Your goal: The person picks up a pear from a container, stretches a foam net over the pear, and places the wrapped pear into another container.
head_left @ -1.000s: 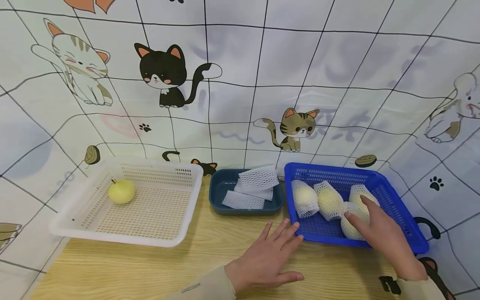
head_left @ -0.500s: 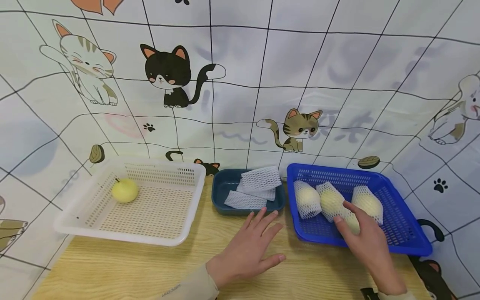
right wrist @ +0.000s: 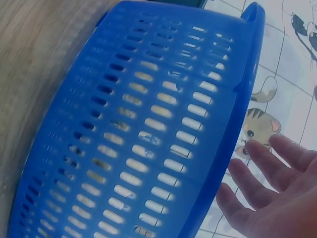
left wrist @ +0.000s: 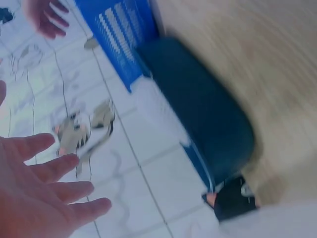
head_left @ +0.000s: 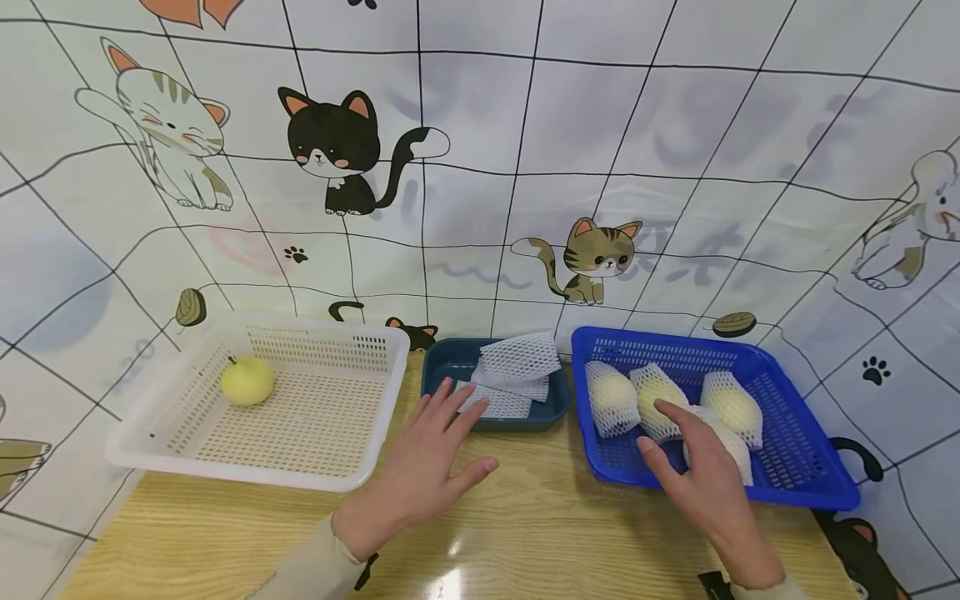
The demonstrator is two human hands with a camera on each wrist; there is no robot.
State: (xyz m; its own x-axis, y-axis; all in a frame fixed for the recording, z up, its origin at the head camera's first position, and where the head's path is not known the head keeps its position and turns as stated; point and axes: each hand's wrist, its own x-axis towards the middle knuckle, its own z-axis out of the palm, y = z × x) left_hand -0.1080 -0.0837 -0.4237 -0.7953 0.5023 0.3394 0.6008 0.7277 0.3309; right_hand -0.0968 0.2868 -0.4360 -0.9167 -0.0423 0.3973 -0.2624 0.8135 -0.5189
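Observation:
My right hand (head_left: 708, 487) hovers over the front of a blue basket (head_left: 622, 475), fingers extended and holding nothing. Inside that basket lie several pale yellow pears in white foam nets; the closest is a netted pear (head_left: 731, 450) partly covered by the hand. My left hand (head_left: 416, 467), fingers spread and empty, is above the table in front of a dark teal tray (head_left: 555, 412). White foam nets (head_left: 517, 358) lie in this tray. One bare yellow pear (head_left: 247, 382) sits at the left in a white basket (head_left: 330, 479). The right wrist view shows the blue basket's slotted wall (right wrist: 148, 124) beside the hand.
The containers stand in a row on a wooden table (head_left: 540, 533), the teal tray between the two baskets. Behind them rises a white cloth (head_left: 465, 200) with a grid and printed cats. It also runs along both sides.
My left hand has moved left, from beside the blue basket to before the teal tray. My right hand has shifted left and toward me over the blue basket. The netted pears stay inside.

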